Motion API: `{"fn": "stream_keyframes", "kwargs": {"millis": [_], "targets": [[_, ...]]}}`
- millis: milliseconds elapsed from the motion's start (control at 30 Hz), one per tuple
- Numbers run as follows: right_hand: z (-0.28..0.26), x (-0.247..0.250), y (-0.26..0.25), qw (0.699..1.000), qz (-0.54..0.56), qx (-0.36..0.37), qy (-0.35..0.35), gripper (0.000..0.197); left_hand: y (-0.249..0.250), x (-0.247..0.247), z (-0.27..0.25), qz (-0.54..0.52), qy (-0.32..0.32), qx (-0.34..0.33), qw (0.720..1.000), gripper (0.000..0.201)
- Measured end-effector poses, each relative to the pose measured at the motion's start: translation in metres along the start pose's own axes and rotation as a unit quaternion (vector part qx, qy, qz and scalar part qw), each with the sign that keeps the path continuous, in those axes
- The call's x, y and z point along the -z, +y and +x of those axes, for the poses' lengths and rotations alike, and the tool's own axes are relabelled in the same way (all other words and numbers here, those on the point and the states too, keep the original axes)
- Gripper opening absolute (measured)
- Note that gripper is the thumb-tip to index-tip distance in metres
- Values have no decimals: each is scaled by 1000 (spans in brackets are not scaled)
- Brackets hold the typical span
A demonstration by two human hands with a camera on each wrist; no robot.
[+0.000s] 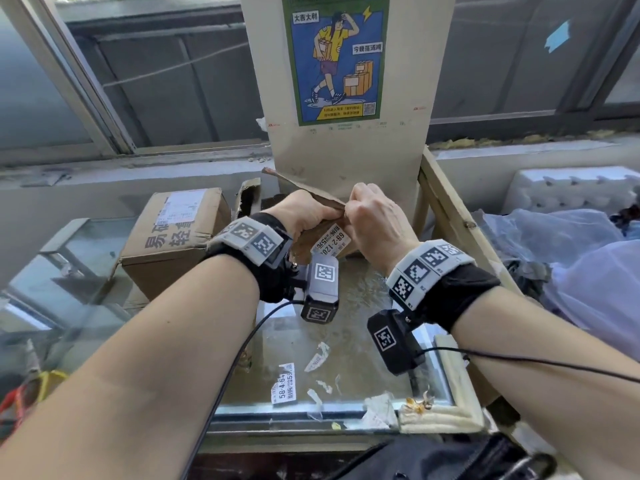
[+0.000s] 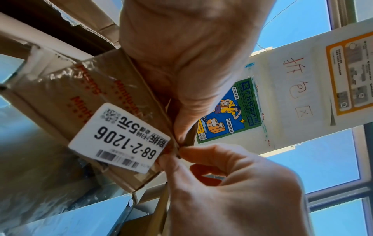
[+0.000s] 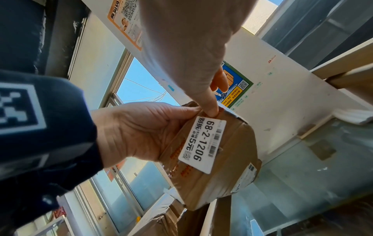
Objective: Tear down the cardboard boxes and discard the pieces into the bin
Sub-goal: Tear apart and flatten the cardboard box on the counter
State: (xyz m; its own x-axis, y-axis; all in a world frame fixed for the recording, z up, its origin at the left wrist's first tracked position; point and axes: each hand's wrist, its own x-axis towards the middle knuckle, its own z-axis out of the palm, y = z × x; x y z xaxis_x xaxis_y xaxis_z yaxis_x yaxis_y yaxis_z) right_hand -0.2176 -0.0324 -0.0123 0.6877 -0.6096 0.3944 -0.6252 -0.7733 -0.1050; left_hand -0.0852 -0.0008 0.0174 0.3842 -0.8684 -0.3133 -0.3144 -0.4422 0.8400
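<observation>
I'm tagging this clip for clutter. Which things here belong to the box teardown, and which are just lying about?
Belongs to the job:
small cardboard box, gripped by the left hand
white label on it, its edge pinched by the right hand
larger cardboard box, waiting on the glass table

Lying about:
torn label scraps
poster
white foam block

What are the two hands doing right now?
Left hand: fingers gripping the small cardboard box.
Right hand: fingers pinching the box's edge by its white label.
</observation>
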Motion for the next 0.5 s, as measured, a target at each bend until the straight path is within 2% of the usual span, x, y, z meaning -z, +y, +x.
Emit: {"fn": "stream_keyframes", "kwargs": {"millis": [200, 267, 367, 500], "targets": [[2, 12, 6, 995, 71, -35, -63, 11, -3, -3, -13, 21, 5, 8, 1000, 31], [4, 13, 4, 993, 73, -34, -84, 11, -3, -1, -16, 33, 3, 4, 999, 27], [5, 11, -5, 992, 62, -18, -104, 10, -7, 3, -20, 16, 16, 19, 1000, 12], [5, 13, -9, 989, 47, 10, -138, 9, -15, 3, -19, -15, 17, 47, 999, 13]]}}
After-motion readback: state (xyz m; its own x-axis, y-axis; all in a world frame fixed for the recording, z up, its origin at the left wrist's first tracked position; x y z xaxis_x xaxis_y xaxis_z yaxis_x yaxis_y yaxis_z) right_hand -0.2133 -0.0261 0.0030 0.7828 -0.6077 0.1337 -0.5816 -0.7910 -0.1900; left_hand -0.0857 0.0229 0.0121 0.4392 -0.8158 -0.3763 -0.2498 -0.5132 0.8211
